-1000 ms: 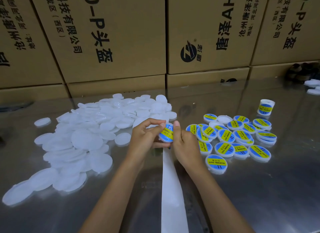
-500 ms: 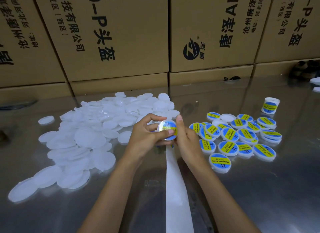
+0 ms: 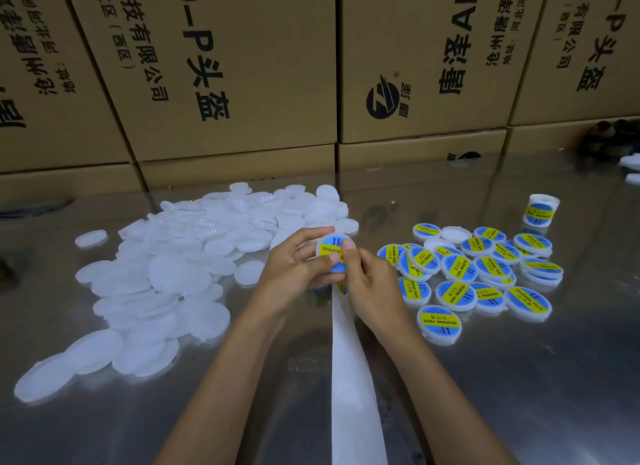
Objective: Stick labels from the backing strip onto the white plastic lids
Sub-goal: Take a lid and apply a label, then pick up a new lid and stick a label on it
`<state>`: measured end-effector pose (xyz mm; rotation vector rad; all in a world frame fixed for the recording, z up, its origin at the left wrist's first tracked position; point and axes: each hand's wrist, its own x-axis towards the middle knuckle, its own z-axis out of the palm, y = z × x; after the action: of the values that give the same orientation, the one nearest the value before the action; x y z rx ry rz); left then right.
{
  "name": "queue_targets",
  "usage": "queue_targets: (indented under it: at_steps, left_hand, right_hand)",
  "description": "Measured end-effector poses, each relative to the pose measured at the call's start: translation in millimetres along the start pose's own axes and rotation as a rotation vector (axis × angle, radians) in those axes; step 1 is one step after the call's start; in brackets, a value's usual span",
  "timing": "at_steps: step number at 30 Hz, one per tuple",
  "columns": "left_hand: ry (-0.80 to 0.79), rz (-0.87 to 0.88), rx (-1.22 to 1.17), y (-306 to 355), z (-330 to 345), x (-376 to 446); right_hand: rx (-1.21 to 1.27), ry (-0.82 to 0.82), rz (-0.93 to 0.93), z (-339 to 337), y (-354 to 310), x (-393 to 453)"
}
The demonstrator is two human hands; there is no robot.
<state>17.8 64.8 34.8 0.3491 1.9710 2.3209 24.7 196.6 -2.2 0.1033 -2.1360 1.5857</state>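
My left hand (image 3: 294,269) grips a white plastic lid (image 3: 331,248) with a blue and yellow label facing me. The thumb of my right hand (image 3: 369,281) presses on the label's right side, its other fingers curled behind the lid. A white backing strip (image 3: 349,371) runs from under my hands toward the bottom edge. A heap of plain white lids (image 3: 180,264) lies to the left. Several labelled lids (image 3: 478,274) are spread on the right.
The metal table (image 3: 519,378) is shiny and reflective. A wall of printed cardboard boxes (image 3: 242,66) stands right behind it. A small roll of labels (image 3: 540,211) stands at the right rear. A dark object (image 3: 611,139) and more white pieces sit at the far right.
The lid in my hands has turned so its label faces me more squarely, and my right thumb now presses on the label. The camera has shifted slightly.
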Motion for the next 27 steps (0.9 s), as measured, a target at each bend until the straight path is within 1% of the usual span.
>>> queue_targets:
  at_steps: [2, 3, 5, 9, 11, 13, 18, 20, 22, 25, 27]
  left_hand:
    - [-0.072, 0.013, 0.054, -1, 0, -1]
    - [-0.077, 0.026, 0.072, -2, 0, -1]
    - [-0.036, 0.049, 0.062, -1, 0, 0]
    - [0.116, 0.1, 0.093, -2, -1, -1]
    - [0.153, 0.113, 0.087, -3, -2, 0]
    - [0.161, 0.105, 0.085, -3, -3, 0]
    - [0.146, 0.002, 0.015, -4, 0, 4]
    - [0.163, -0.029, -0.02, -6, 0, 7]
    - [0.227, -0.008, 0.002, -7, -3, 9]
    - [0.398, 0.051, 0.134, -12, -13, 14]
    - [0.509, 0.05, 0.224, -16, -22, 15]
  right_hand:
    - [-0.045, 0.048, 0.009, 0, 1, 2]
    - [-0.068, 0.06, 0.007, 1, 2, 2]
    - [-0.085, 0.055, 0.003, 2, 4, 2]
    - [-0.008, -0.065, 0.014, 0, 2, 1]
    - [0.052, -0.139, 0.032, 2, -3, -1]
    - [0.11, -0.18, 0.062, 3, -5, -2]
    - [0.075, -0.185, 0.136, 1, -4, 1]
    - [0.059, -0.161, 0.177, 0, -3, 1]
    - [0.045, -0.106, 0.229, 0, -2, 2]
    - [0.087, 0.004, 0.346, -4, 0, 6]
    - [0.18, 0.077, 0.442, -7, 1, 8]
